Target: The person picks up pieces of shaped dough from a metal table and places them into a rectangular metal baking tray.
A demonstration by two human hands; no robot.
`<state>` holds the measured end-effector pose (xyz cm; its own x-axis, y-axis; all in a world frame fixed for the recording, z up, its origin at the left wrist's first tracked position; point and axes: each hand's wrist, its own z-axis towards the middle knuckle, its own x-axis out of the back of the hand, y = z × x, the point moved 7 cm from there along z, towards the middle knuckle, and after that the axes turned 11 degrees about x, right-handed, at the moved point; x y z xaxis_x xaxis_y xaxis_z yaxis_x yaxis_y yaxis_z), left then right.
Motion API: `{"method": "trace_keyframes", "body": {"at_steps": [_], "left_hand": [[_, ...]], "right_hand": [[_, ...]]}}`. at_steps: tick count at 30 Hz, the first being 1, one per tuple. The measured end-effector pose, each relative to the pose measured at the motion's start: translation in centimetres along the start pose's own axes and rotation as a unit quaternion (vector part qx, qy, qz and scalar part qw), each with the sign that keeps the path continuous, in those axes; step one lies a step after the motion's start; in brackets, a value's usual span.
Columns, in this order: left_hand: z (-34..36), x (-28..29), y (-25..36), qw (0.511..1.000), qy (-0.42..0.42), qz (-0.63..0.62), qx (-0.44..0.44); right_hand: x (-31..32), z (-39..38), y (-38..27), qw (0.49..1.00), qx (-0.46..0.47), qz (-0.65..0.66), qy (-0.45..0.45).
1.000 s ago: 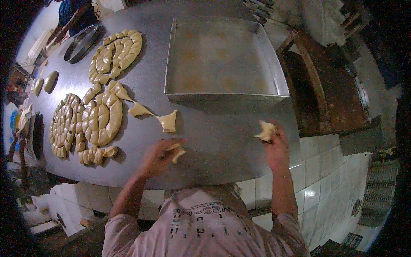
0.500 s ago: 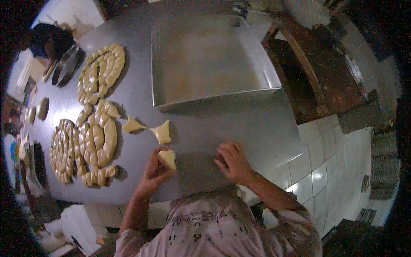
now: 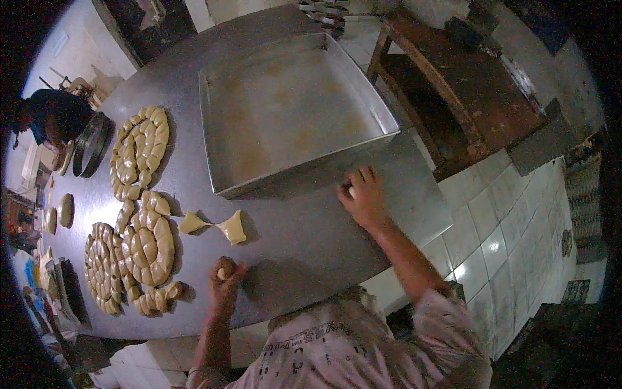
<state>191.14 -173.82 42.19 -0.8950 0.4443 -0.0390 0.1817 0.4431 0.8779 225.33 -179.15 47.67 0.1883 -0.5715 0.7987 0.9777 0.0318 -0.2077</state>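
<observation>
Beyond the right hand [image 3: 366, 198]: large metal tray [image 3: 291, 110], its near wall close by.
Left of the left hand [image 3: 225, 280]: coils of cut dough [image 3: 152, 249], the nearest pieces just beside it; farther off, a dark ring [image 3: 98, 148] and a person in dark clothing [image 3: 61, 117].
Past the left hand: stretched dough [image 3: 234, 228], pinched thin midway, between it and the tray.
Left hand: curled around a dough piece [image 3: 223, 273], partly hidden.
Right hand: half curled; cannot tell whether it holds anything.
Under both: grey metal table [image 3: 304, 233].
Right of the right hand: brown wooden bench [image 3: 453, 71], pale tiled floor [image 3: 476, 262].
</observation>
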Motion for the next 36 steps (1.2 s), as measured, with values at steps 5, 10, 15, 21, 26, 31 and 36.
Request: {"method": "trace_keyframes", "body": {"at_steps": [5,10,15,21,26,31,36], "left_hand": [[-1.4,-5.0,2.9,0.998,-0.057,-0.025,0.020],[-1.3,-5.4,2.9,0.997,-0.053,-0.051,0.006],[-1.8,4.0,-4.2,0.995,0.080,-0.039,-0.047],[-2.7,2.5,0.6,0.993,0.069,-0.100,-0.003],[-1.7,1.6,3.2,0.995,0.028,-0.097,-0.005],[-1.6,-3.6,1.7,0.974,-0.221,-0.043,0.021],[-2.2,-5.1,4.2,0.942,-0.239,0.229,0.062]], "right_hand": [[-2.0,-2.6,-4.2,0.982,0.057,0.161,-0.078],[-1.9,-0.7,0.2,0.998,0.036,0.031,-0.045],[0.5,-1.7,-1.9,0.973,-0.007,0.150,-0.173],[-2.3,12.5,-5.6,0.846,-0.071,0.528,0.026],[-10.9,15.0,-12.8,0.900,0.048,0.335,-0.275],[-2.2,7.1,-18.0,0.903,0.084,0.399,-0.135],[-1.5,-4.9,-11.8,0.867,-0.060,0.468,-0.158]]}}
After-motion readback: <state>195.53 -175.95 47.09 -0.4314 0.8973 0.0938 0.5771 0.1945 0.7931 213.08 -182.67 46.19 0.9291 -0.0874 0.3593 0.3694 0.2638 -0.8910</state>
